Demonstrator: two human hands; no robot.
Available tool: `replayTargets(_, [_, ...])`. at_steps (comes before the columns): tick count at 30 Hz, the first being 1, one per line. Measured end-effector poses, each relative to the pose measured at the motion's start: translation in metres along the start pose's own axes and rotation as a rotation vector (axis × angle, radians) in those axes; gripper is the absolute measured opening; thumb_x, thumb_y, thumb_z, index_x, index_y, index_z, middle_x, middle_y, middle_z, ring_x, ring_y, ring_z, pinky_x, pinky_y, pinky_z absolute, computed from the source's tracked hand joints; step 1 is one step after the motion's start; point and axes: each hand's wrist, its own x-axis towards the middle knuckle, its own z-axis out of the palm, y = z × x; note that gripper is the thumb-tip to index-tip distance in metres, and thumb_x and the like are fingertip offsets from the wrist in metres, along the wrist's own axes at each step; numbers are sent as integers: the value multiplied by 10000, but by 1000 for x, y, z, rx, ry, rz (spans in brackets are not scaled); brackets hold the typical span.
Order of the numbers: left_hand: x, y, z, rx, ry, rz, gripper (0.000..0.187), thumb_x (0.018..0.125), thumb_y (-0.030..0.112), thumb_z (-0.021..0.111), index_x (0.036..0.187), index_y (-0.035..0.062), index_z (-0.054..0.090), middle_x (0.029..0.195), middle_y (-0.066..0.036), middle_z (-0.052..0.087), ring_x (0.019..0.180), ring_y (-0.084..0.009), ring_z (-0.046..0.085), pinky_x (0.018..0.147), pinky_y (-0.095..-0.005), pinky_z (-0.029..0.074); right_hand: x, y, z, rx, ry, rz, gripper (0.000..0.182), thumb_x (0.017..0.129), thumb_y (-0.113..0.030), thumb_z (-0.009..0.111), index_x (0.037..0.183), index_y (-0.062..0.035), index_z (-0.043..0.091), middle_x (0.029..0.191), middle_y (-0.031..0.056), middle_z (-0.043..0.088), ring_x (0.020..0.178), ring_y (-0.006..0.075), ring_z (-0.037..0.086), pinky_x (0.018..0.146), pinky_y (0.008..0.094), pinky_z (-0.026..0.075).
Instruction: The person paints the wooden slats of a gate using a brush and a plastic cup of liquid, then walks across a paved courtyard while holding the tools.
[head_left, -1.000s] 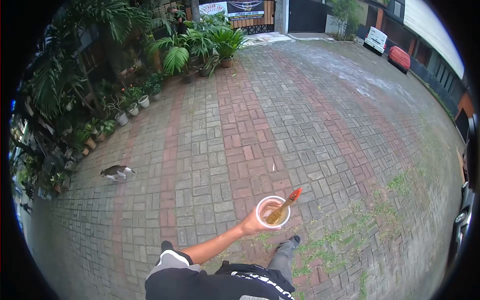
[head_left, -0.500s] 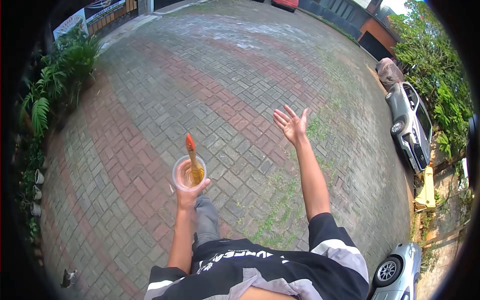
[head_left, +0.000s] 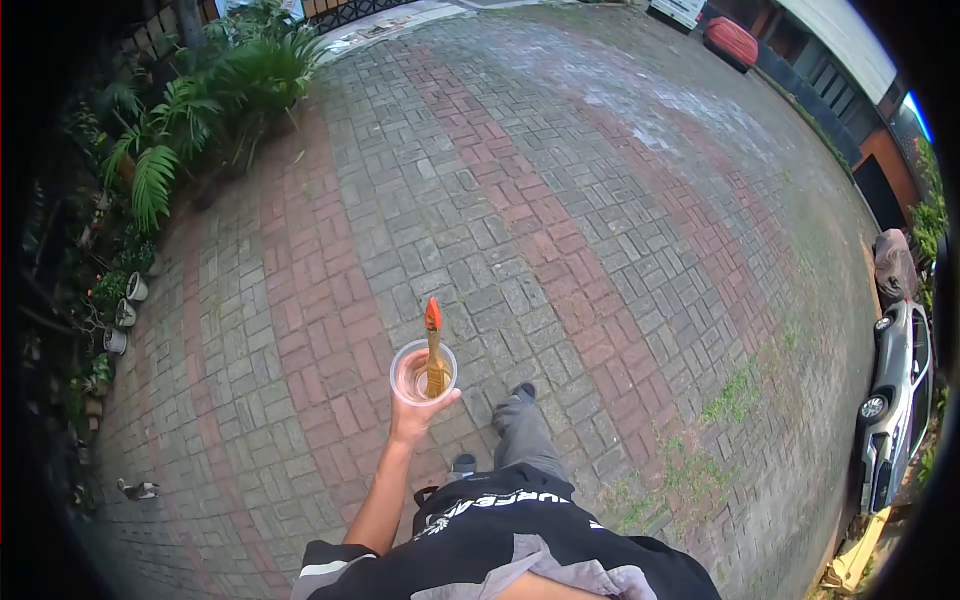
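A person walks over brick paving carrying a clear plastic cup (head_left: pixel 423 373) with a paintbrush (head_left: pixel 434 345) standing in it.

Head view: the left hand (head_left: pixel 418 413) is closed around the cup from below, held out in front at about waist height; the brush's red-tipped handle pokes up over the rim. The right hand is out of view, so its state cannot be told. Potted plants (head_left: pixel 205 105) line the far left edge, parked cars (head_left: pixel 895 400) the right. The step looks like carrying; the next move calls for keeping the cup level.
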Motion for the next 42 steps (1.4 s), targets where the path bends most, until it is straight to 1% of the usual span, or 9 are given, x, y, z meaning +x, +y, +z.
replayTargets(11, [383, -25, 137, -58, 121, 86, 754, 639, 1, 856, 1283, 58, 468, 1191, -46, 544, 1129, -172, 539, 1004, -335, 426, 148, -353, -65, -529, 389, -86, 965, 817, -709, 538, 1431, 17, 372, 1490, 228, 380, 1341, 348, 433, 1115, 473, 311])
replayTargets(13, [447, -19, 164, -104, 71, 82, 749, 640, 6, 859, 1277, 55, 467, 1193, -53, 546, 1120, -166, 546, 987, -321, 443, 185, -556, -66, -508, 408, -278, 1075, 758, -789, 531, 1431, 28, 345, 1498, 250, 339, 1392, 367, 345, 1123, 475, 304])
replayTargets(15, [511, -18, 183, -124, 40, 111, 756, 629, 19, 868, 1274, 60, 474, 1197, -47, 545, 1137, -174, 536, 1005, -333, 423, 211, -743, -62, -413, 346, -704, 954, 790, -732, 580, 1276, 74, 428, 1298, 275, 487, 1191, 380, 496, 1028, 439, 390])
replayTargets(19, [647, -50, 206, 0, -35, 143, 776, 609, 49, 896, 1265, 66, 482, 1213, -44, 539, 1168, -193, 522, 1033, -353, 397, 107, -1023, -9, -90, -261, -1127, 968, 770, -729, 616, 1424, -69, 344, 1379, 171, 439, 1229, 277, 476, 1018, 459, 385])
replayTargets(22, [747, -82, 221, -17, -89, 150, 800, 597, 77, 913, 1272, 61, 484, 1212, -51, 550, 1185, -196, 519, 1052, -365, 388, 66, -1120, 51, -178, -541, -1434, 1064, 725, -721, 671, 1504, -133, 246, 1457, 146, 373, 1278, 311, 447, 1036, 497, 369])
replayTargets(28, [945, -87, 249, 140, -327, -4, 767, 610, 173, 916, 1261, 43, 532, 1203, -60, 590, 1148, -189, 553, 1030, -347, 416, 96, -1236, 155, -103, -799, -1335, 1168, 677, -516, 825, 1542, -125, 145, 1498, 175, 322, 1328, 372, 411, 1085, 501, 347])
replayTargets(34, [1148, -89, 274, 306, -343, 87, 672, 644, 153, 867, 1233, 53, 560, 1185, -107, 599, 1130, -248, 578, 977, -367, 455, 141, -1417, 175, -303, -423, -1575, 514, 916, -248, 626, 1365, -37, 492, 1327, 184, 495, 1199, 306, 519, 1005, 432, 427])
replayTargets(40, [1356, -125, 310, 291, -41, 137, 672, 623, 127, 864, 1221, 50, 567, 1203, -113, 583, 1119, -284, 576, 957, -394, 463, 192, -1609, 195, -711, -6, -1803, 352, 868, -222, 682, 1155, -23, 639, 1061, 154, 596, 965, 303, 597, 790, 421, 473])
replayTargets(42, [1419, -129, 321, 337, 110, 218, 682, 618, 122, 865, 1225, 50, 562, 1205, -118, 580, 1131, -305, 563, 975, -400, 451, 217, -1668, 210, -678, -160, -1844, 325, 854, -200, 697, 1124, -27, 647, 969, 134, 610, 892, 289, 602, 759, 411, 471])
